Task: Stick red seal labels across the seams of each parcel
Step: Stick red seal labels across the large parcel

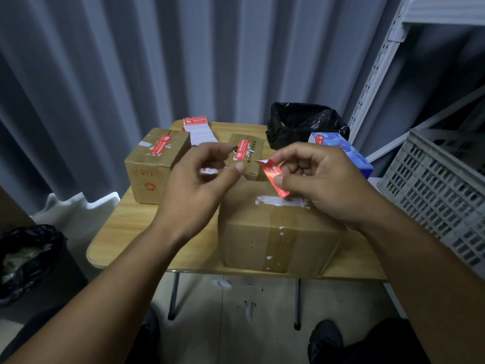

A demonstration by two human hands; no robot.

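**Q:** What is standing at the left of the station?

**A:** A lined bin (29,258) is standing on the floor at far left. On the worktop (123,227), the left carton (154,164) is already carrying a red seal across its top seam. The label stack (199,130) is lying just behind it.

**Q:** What are the hands doing?

**A:** The left hand (194,185) is hovering with its fingers curled and its thumb reaching toward the label. A red-and-white scrap (208,170) is showing beneath the fingers; whether they are gripping it cannot be told. The small carton (246,153) behind is also wearing a seal. The right hand (322,185) is pinching the red seal label (273,177) between thumb and forefinger.

**Q:** How is the label lying relative to its target?

**A:** It is hanging directly above the top of the large carton (278,243), which is showing no seal yet. Its long axis is running from upper left down to lower right, with the lower end near a strip of white residue (273,200). The right hand is the nearer one. The next move is probably calling for squaring the label across the taped seam before pressing.

**Q:** And the right side?

**A:** A black bin bag (304,124), a sealed blue box (349,153), a grey crate (441,190) and metal shelving (380,74) are standing there. A grey ribbed wall (131,61) is closing the room behind.
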